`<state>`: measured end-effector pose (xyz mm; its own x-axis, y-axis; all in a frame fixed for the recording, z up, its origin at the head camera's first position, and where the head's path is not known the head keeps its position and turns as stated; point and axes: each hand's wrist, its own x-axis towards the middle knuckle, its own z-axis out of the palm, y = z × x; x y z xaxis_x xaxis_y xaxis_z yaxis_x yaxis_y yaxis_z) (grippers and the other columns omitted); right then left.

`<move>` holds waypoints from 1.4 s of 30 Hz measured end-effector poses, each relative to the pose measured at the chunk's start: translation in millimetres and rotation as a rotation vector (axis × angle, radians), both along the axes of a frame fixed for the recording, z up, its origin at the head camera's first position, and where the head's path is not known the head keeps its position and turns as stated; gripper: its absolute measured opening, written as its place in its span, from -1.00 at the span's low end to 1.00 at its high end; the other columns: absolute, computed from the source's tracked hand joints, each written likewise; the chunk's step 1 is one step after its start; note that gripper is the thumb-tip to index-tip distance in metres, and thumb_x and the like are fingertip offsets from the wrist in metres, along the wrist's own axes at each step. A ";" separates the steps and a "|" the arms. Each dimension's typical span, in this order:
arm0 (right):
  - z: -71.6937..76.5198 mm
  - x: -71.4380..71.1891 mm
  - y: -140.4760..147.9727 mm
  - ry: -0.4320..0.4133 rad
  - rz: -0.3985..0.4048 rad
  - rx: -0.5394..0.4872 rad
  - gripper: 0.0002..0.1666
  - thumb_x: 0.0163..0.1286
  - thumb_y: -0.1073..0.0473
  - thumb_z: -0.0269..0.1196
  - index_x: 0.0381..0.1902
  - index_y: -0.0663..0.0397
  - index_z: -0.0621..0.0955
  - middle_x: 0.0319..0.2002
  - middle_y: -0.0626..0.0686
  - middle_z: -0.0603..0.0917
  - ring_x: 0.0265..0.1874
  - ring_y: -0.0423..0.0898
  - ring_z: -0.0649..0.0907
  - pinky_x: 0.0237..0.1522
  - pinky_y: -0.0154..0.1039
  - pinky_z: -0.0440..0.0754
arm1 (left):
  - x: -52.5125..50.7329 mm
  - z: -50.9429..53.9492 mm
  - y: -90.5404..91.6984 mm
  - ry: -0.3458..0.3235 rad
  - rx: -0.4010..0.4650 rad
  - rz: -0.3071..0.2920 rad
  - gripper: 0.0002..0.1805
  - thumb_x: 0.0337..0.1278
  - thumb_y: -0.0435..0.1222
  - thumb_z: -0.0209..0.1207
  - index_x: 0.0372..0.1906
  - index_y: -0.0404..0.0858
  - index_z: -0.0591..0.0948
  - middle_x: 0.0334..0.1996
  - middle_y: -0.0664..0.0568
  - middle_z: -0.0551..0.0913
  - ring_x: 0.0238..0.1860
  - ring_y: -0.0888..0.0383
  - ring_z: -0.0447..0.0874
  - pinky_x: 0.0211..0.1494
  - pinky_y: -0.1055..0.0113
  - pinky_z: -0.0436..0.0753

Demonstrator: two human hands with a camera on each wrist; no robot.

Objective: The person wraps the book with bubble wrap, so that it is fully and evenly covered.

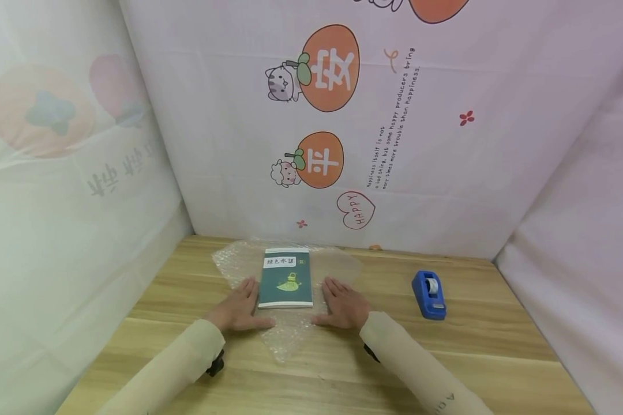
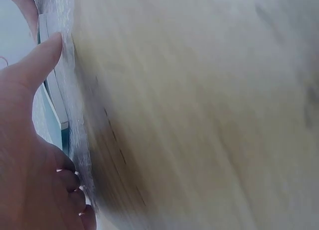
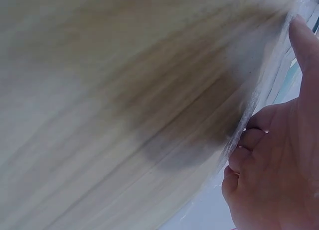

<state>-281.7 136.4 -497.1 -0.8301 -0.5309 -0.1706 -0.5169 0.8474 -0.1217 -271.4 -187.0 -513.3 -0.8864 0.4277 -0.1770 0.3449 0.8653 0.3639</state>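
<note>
A green book (image 1: 285, 282) with white bands at its top and bottom lies on a clear bubble wrap sheet (image 1: 285, 341), one corner of which points toward the person. My left hand (image 1: 239, 308) rests flat on the wrap beside the book's left edge, thumb stretched to the right. On the other side, my right hand (image 1: 345, 305) lies on the wrap with its fingers extended and thumb pointing left. In the left wrist view the book (image 2: 55, 98) shows edge-on beyond the left hand (image 2: 25, 120). The right hand (image 3: 279, 140) touches the wrap's edge in the right wrist view.
A blue tape dispenser (image 1: 430, 295) holding a roll of tape stands on the wooden table (image 1: 477, 346), right of the right hand. Printed white cloth (image 1: 436, 190) rises behind the table, and pale cloth hangs along both sides.
</note>
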 end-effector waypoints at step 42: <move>-1.5 43.4 77.7 -0.071 -0.114 -0.041 0.28 0.45 -0.55 0.13 0.66 0.35 0.13 0.70 0.34 0.07 0.70 0.28 0.13 0.69 0.21 0.18 | 1.1 -7.6 72.2 -0.016 -0.010 -0.100 0.49 0.08 0.62 0.06 0.68 -0.49 -0.08 0.71 -0.41 -0.21 0.74 -0.30 -0.24 0.77 -0.17 -0.01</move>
